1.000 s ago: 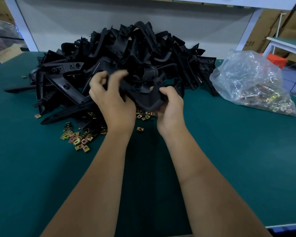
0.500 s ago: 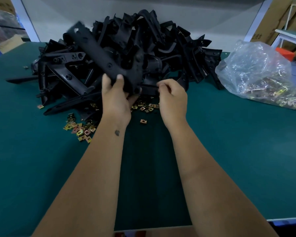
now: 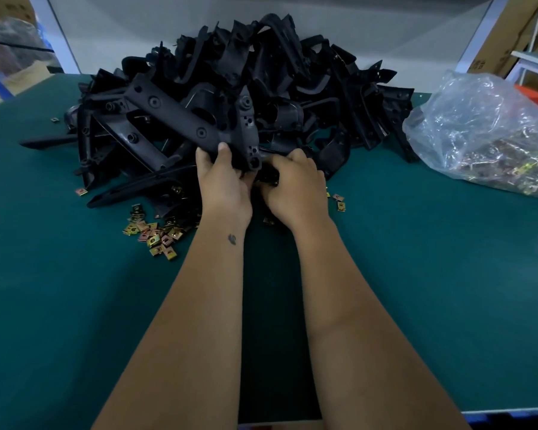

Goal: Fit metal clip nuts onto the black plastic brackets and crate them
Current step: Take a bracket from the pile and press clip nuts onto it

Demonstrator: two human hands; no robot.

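Note:
A long black plastic bracket [image 3: 180,117] slants up and to the left in front of a big heap of black brackets [image 3: 280,76]. My left hand [image 3: 222,184] grips its lower end, thumb on top. My right hand [image 3: 295,187] is right beside it, fingers curled at the bracket's bottom corner; whether a clip nut sits under those fingers is hidden. Several gold metal clip nuts [image 3: 156,234] lie loose on the green table left of my left wrist. A few more clip nuts [image 3: 339,201] lie right of my right hand.
A clear plastic bag of clip nuts [image 3: 491,141] sits at the right on the green table [image 3: 432,290]. One stray nut [image 3: 55,119] lies far left. Cardboard boxes stand beyond the table at both back corners. The table's front edge runs bottom right.
The bracket has dropped lower and nearer the table. My right hand moved in close against my left hand at the bracket's lower end. The camera tilted slightly.

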